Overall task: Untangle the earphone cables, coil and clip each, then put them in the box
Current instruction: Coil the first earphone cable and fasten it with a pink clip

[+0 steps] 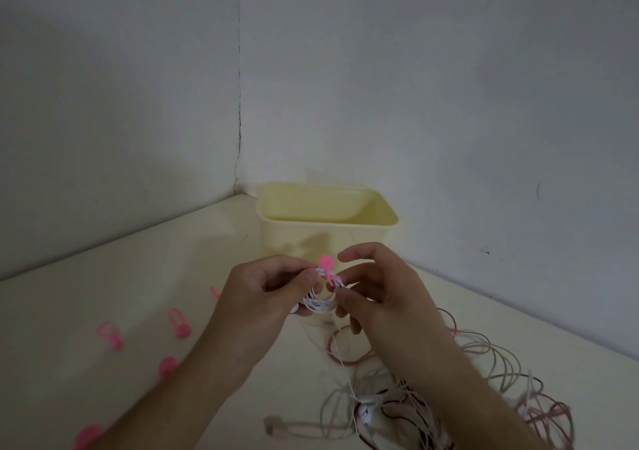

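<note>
A: Where does the coil stand?

B: The small white coiled earphone cable (pixel 320 299) is held up between both hands, just in front of the pale yellow open plastic box (pixel 326 223) at the far middle of the cream table (pixel 121 276). The left hand (pixel 266 292) pinches the coil's left side with thumb and fingers; the right hand (pixel 371 292) has its fingers curled in at the coil's right side, working the pink plastic cable clip (pixel 327 269) that sits around the top of the loops.

A: Is the clip fastened?

B: I cannot tell; its round head sticks up, but the fastening is hidden by the fingers.

A: What might spoil it?

B: If either pinch loosens before the clip catches, I judge the loops would spring apart. A white strand also trails down toward the tangled heap of pale and pinkish cables (pixel 449 391) at the near right; lifting the coil toward the box could drag that heap or snag on it.

A: Spare clips?

B: Several loose pink clips (pixel 178 325) lie on the near left.
</note>
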